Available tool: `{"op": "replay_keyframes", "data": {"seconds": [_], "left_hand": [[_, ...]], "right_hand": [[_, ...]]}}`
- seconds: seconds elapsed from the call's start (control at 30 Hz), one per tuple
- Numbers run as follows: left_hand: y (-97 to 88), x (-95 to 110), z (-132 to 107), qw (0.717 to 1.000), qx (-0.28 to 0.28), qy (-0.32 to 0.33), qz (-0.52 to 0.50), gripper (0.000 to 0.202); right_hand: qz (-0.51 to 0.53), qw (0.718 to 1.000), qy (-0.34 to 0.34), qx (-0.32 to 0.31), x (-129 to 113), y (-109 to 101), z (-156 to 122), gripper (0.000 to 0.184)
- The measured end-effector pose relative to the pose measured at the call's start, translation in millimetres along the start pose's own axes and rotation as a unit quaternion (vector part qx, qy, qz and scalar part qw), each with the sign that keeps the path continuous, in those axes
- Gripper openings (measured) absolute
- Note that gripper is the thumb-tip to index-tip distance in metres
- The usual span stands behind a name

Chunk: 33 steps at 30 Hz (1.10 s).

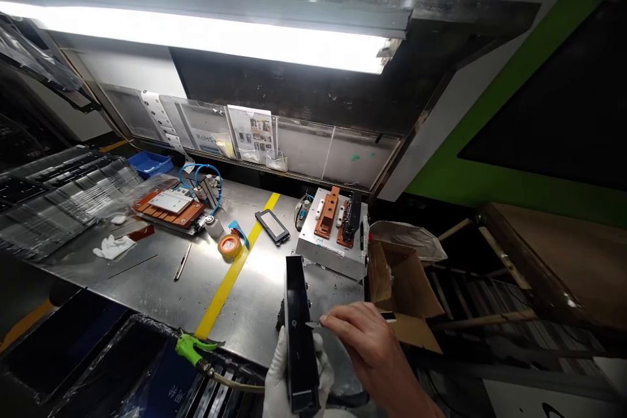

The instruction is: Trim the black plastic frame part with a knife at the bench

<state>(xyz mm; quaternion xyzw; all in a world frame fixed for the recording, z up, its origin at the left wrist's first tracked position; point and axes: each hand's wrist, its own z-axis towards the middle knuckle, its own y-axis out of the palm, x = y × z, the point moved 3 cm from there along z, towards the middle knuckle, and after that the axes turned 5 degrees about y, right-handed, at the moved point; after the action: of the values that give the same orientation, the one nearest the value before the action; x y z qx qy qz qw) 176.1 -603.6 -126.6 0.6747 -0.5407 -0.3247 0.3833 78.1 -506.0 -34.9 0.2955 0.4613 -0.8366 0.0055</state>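
Quick look at my bench view: the left hand (287,385), in a white glove, is clamped around the bottom end of a long black rectangular housing (298,333), holding it up on end in the air just off the front edge of the stainless steel workbench (147,281). The right hand (369,346) is bare and pinches a small pointed blade (313,324) between thumb and fingers, with the tip right up against the housing's side, touching it or just about, hard to tell from this angle.

The housing looks stiff and rigid, and that glossy black face could get slippery in a glove. I'd guess it isn't very heavy since one hand has it, and gripping the lower end by its long sides seems the safe spot, well clear of the blade.

Farther back on the bench there's a roll of orange tape (230,247), a black frame (272,226), a white block with orange bars (333,228) and an orange fixture (169,209) with blue tubing (200,176) beside it. A green air blow gun (193,347) sits at the front edge, and a cardboard box (404,287) is off to the right
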Motion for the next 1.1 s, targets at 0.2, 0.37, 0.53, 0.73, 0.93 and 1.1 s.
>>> {"op": "replay_keyframes", "data": {"seconds": [0.2, 0.37, 0.53, 0.73, 0.93, 1.1], "left_hand": [[-0.3, -1.7, -4.9, 1.000, 0.007, -0.018, 0.005, 0.027], [3.1, -5.1, -9.4, 1.000, -0.005, -0.024, 0.007, 0.027], [4.4, -6.9, -11.6, 0.999, -0.007, -0.044, 0.012, 0.034], [1.2, -5.8, -12.0, 0.997, 0.010, -0.073, 0.022, 0.028], [0.0, -5.5, -15.0, 0.994, 0.026, -0.087, 0.058, 0.035], [-2.5, -3.0, -19.9, 0.994, 0.029, -0.073, 0.072, 0.033]], "right_hand": [[-0.010, 1.000, 0.002, 0.010, 5.1, 3.8, 2.3, 0.030], [-0.051, 0.998, 0.017, 0.036, 18.6, 10.6, 0.1, 0.035], [-0.074, 0.994, 0.033, 0.071, 22.0, 3.0, -2.3, 0.038], [-0.044, 0.999, 0.000, 0.026, 7.2, -3.5, 5.3, 0.031], [-0.056, 0.997, 0.025, 0.036, 15.5, 1.6, 5.8, 0.033], [-0.093, 0.993, 0.058, 0.051, 30.0, 5.5, 4.2, 0.036]]}}
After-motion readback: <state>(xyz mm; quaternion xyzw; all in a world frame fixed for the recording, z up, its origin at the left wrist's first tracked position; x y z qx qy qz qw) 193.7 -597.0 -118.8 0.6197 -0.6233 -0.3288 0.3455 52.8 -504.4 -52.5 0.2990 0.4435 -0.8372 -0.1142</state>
